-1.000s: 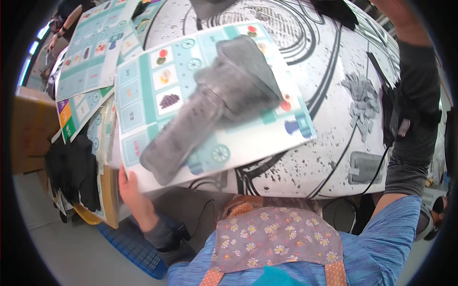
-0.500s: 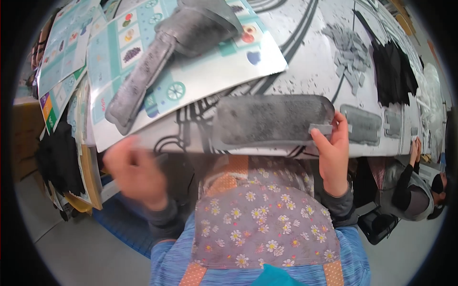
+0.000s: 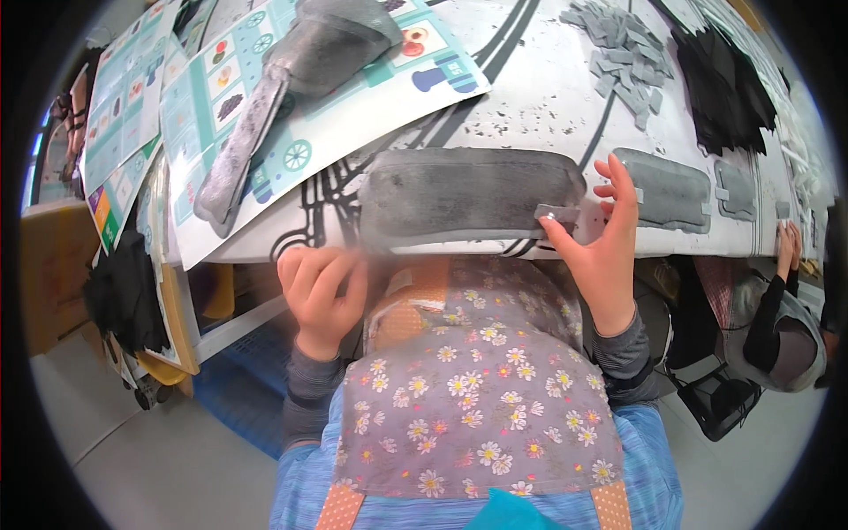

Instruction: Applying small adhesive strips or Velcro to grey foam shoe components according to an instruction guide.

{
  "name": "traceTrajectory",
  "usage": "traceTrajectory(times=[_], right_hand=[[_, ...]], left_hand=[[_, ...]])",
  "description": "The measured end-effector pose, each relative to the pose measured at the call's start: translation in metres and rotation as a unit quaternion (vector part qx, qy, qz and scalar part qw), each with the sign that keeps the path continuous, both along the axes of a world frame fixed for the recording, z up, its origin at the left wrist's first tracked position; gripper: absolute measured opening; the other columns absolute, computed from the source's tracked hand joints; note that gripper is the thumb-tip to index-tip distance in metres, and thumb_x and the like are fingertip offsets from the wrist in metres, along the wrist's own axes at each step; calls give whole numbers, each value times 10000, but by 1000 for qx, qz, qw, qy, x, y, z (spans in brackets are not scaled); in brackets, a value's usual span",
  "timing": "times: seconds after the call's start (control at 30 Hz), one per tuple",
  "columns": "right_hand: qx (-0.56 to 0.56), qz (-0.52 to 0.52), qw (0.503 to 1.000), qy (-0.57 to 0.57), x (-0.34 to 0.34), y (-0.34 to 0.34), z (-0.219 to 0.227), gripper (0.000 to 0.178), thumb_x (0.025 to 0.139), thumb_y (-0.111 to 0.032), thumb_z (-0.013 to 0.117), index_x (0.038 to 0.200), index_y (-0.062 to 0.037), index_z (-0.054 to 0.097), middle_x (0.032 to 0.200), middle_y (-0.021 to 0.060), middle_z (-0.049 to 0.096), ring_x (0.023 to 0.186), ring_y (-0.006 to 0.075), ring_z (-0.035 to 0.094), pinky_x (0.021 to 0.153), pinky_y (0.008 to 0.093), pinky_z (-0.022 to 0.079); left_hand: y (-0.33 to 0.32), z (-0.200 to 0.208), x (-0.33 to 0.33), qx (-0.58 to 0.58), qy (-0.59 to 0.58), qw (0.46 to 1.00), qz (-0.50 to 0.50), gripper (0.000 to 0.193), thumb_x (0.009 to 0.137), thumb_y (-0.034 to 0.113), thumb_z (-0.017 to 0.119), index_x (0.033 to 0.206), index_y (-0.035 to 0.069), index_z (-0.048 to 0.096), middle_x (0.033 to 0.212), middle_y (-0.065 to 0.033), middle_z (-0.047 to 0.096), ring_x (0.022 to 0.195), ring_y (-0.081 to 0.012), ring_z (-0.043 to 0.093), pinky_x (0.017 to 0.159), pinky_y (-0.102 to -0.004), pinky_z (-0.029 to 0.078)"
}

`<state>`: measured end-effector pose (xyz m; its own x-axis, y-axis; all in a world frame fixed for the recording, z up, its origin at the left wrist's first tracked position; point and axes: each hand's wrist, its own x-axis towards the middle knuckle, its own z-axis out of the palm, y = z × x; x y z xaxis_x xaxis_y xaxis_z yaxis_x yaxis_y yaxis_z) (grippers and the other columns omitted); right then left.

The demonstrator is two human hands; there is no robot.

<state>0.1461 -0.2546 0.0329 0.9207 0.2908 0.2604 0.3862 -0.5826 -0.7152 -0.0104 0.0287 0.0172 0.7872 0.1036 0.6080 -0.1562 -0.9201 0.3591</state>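
Observation:
A long dark-grey fabric pad (image 3: 464,190) with pale edges lies along the near edge of the table in front of me. At its right end sits a small grey strip (image 3: 555,213). The thumb of my right hand (image 3: 609,234) rests on this strip, while the other fingers are raised and spread apart. By the pad's near left corner is my left hand (image 3: 325,296), its fingers curled together. Whatever they may hold is hidden.
Printed sheets (image 3: 353,132) lie at the left under a grey bundled piece (image 3: 327,53) and a long one. A strip pile (image 3: 627,62), black fabric (image 3: 724,88) and smaller grey pads (image 3: 662,190) lie at the right. Another person (image 3: 782,340) sits far right.
My left hand has moved right and up, from left of the table edge to the pad's near left corner. My right fingers have lifted off the pad's end and spread; the thumb stays on the strip.

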Motion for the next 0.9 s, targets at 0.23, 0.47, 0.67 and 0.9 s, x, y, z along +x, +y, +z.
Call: traceTrajectory(times=[0.23,0.47,0.67,0.9], right_hand=[[-57,41,982,-176,14,-11,-6,982,630,-250,914,1435,-74,380,1373,132,493,1170,331,489,986,444,404],[-53,50,990,-117,14,-11,1,991,620,-242,906,1441,-70,379,1380,132,483,1206,336,468,1019,449,366],[-66,69,990,-107,17,-12,5,960,622,-197,883,1443,-91,397,1391,123,469,1223,351,447,1029,461,352],[-128,99,983,-80,17,-18,19,934,612,-176,878,1435,-126,438,1433,97,426,1259,350,405,1031,478,361]], left_hand=[[-12,12,15,14,5,999,-39,213,707,-19,733,907,45,699,839,-64,642,789,-252,551,718,-370,431],[-76,60,76,116,94,970,-192,348,737,114,737,1082,107,703,957,24,624,830,-173,552,785,-342,401],[-98,47,103,171,159,948,-218,316,754,91,676,1070,86,683,978,26,598,876,-145,556,804,-319,400],[-107,43,114,169,222,934,-225,293,733,98,701,1025,79,677,965,16,601,896,-162,559,802,-333,408]])
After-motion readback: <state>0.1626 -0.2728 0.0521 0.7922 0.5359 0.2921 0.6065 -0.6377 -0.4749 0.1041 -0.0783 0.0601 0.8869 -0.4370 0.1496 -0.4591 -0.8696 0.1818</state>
